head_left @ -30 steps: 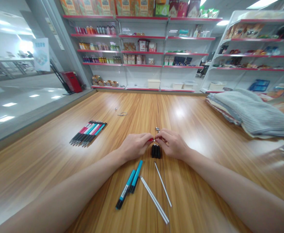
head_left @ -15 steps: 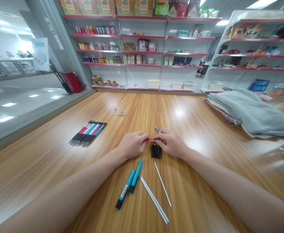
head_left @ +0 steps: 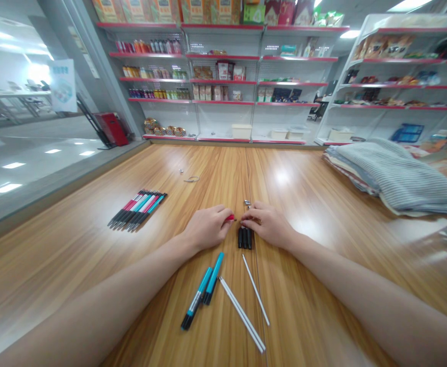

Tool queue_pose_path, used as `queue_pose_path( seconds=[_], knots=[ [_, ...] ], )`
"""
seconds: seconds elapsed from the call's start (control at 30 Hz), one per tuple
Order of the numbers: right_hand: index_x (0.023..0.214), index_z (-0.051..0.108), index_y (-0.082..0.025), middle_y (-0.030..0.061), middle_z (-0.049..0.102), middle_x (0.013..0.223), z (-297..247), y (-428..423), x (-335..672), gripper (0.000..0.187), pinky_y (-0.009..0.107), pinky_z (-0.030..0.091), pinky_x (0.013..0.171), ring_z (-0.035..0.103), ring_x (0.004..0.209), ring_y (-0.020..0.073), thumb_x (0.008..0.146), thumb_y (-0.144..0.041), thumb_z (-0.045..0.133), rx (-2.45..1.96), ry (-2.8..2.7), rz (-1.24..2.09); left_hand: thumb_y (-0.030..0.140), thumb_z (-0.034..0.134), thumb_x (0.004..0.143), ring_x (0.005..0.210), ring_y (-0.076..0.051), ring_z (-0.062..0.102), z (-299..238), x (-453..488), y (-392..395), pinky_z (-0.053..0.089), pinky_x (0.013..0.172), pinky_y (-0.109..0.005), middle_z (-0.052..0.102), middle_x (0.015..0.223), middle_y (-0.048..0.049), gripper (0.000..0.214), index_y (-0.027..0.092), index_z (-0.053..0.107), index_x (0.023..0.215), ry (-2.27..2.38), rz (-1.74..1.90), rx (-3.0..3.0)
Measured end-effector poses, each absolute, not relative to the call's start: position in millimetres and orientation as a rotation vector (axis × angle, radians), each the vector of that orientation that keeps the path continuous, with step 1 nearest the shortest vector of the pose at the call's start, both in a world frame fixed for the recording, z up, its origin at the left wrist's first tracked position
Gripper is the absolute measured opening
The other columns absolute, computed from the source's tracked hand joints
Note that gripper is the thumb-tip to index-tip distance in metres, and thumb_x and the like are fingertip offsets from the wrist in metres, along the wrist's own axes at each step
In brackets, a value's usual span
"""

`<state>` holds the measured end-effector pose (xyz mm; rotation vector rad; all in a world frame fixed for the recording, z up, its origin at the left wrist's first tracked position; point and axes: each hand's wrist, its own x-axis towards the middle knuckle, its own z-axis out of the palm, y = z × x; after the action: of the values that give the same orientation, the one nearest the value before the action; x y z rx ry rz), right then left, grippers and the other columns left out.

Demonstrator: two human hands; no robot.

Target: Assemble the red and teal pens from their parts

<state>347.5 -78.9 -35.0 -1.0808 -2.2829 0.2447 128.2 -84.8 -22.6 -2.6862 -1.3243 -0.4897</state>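
Note:
My left hand (head_left: pixel 210 227) is closed around a red pen barrel (head_left: pixel 230 217), most of it hidden by the fingers. A small dark tip sticks out of the barrel toward the right. Across a narrow gap, my right hand (head_left: pixel 269 224) has its fingers pinched together; whatever is between them is too small to make out. Black pen grips (head_left: pixel 245 238) lie side by side just under the right fingertips. Small metal pen tips (head_left: pixel 247 203) rest beyond that hand. Nearer to me are two blue pen barrels (head_left: pixel 204 290) and several white ink refills (head_left: pixel 242 314).
At the left lies a row of assembled pens (head_left: pixel 137 210). Farther back are a loop of cord (head_left: pixel 191 179) and a tiny shiny piece (head_left: pixel 181 171). Folded cloths (head_left: pixel 391 176) are stacked at the right. Stocked shelves (head_left: pixel 223 81) stand behind the wooden table (head_left: pixel 74 255).
The thin brass-coloured end seen between the red barrel and my right fingers no longer shows; only a short dark tip does. The hands hardly moved otherwise.

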Motion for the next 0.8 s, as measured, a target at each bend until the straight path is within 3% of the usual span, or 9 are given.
queue_pose_path(
  seconds=[0.23, 0.8],
  knots=[
    [0.087, 0.065, -0.021, 0.0032, 0.058, 0.089, -36, -77, 348, 0.01, 0.027, 0.045, 0.073, 0.056, 0.083, 0.0144, 0.089, -0.025, 0.057, -1.11, -2.311, 0.221, 0.044, 0.039, 0.094, 0.091, -0.021, 0.063, -20, 130, -89, 0.043, 0.068, -0.029, 0.064, 0.107, -0.0035, 0.032, 0.025, 0.05, 0.117, -1.356, -0.575, -2.714],
    [0.09, 0.056, -0.018, 0.006, 0.056, 0.088, -25, -86, 343, 0.018, 0.027, 0.045, 0.074, 0.055, 0.084, 0.0162, 0.096, -0.029, 0.044, -0.919, -2.277, 0.073, 0.041, 0.025, 0.099, 0.075, -0.014, 0.059, -18, 133, -91, 0.034, 0.057, -0.025, 0.062, 0.089, -0.0015, 0.035, 0.025, 0.056, 0.103, -1.169, -0.46, -2.694]
  ],
)
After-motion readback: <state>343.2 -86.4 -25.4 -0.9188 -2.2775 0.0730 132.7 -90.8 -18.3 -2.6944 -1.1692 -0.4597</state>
